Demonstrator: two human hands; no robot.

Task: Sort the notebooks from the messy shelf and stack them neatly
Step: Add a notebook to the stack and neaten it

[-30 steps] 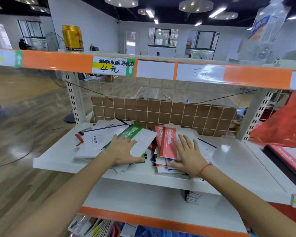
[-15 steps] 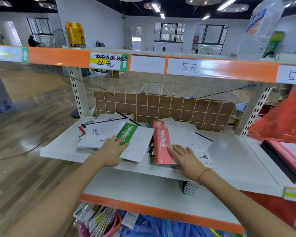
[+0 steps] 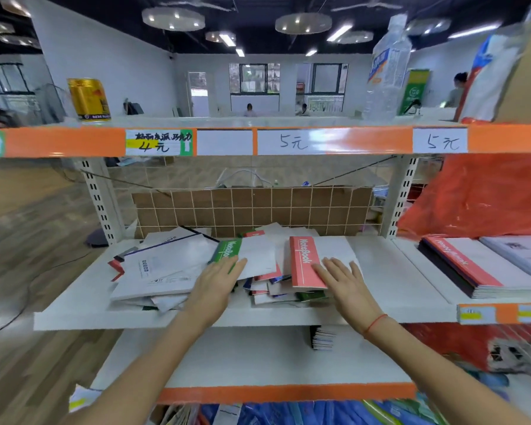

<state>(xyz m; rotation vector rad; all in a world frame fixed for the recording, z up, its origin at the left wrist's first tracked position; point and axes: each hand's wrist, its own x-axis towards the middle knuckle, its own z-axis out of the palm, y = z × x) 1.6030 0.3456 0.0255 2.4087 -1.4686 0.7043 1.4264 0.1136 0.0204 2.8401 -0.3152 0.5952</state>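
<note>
1. The white shelf (image 3: 380, 271) runs across the middle of the view, and a messy pile of notebooks (image 3: 258, 283) covers it from about 9 o'clock to the centre. The covers lie at crossed angles, overlapping one another, with red, green and blue edges poking out underneath.
2. The white notebook (image 3: 163, 265), the biggest in the heap, sits at the 9 o'clock side, tilted, with a dark spine along its far edge and small print on the cover.
3. The green-spined notebook (image 3: 252, 256) lies at the pile's centre, white-faced, with "NoteBook" printed on a green band along its left edge.
4. The red-spined notebook (image 3: 316, 259) lies just to the 3 o'clock side of it, on top of the heap, with a red band reading "NoteBook" and a white face.
5. A neat stack of notebooks (image 3: 478, 271) sits on the neighbouring shelf section at 3 o'clock, well apart from the mess.
6. The left hand (image 3: 218, 283) reaches in from 7 o'clock, palm down, fingers straight and together, tips resting on the near edge of the green-spined notebook; nothing is pinched.
7. The right hand (image 3: 344, 280) comes in from 5 o'clock, palm down, fingers straight and slightly spread, lying flat on the red-spined notebook's near corner. A red string circles that wrist.
</note>
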